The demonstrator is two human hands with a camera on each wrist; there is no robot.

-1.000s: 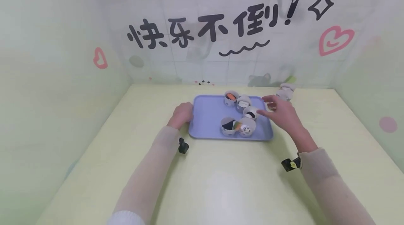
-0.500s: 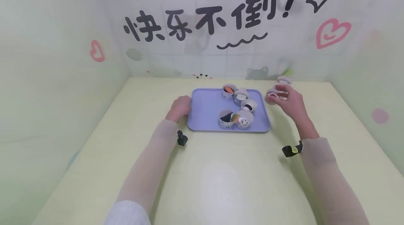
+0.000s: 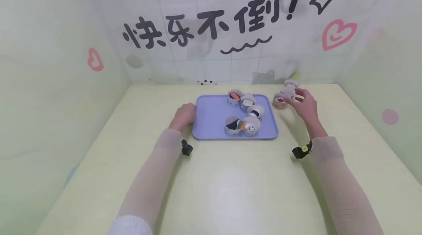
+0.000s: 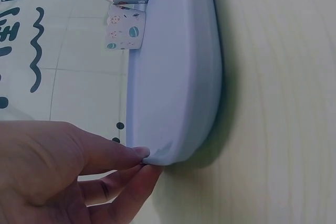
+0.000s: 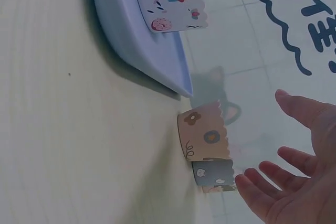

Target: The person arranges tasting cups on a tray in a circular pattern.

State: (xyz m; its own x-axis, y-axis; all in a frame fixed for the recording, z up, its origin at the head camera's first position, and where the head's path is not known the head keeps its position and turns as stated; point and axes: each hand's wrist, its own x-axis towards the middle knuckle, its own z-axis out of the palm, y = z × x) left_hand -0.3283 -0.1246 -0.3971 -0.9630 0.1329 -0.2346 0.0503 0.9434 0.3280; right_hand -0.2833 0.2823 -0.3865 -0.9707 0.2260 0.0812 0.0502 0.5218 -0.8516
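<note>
On the surface [image 3: 211,191], left grip [image 3: 183,115] pinched the left edge of the tray [image 3: 211,121]; right grip [image 3: 306,106] hung spread near the loose cups [image 5: 203,132]. Probable risk: a right-side nudge could topple those, or a left tug could slide the tray's load. Count was one tray, five cups on it [image 3: 233,132], three off its right.

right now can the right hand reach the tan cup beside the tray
Probably yes: the right hand looks empty and close to the tan cup, with nothing visible between them.
</note>
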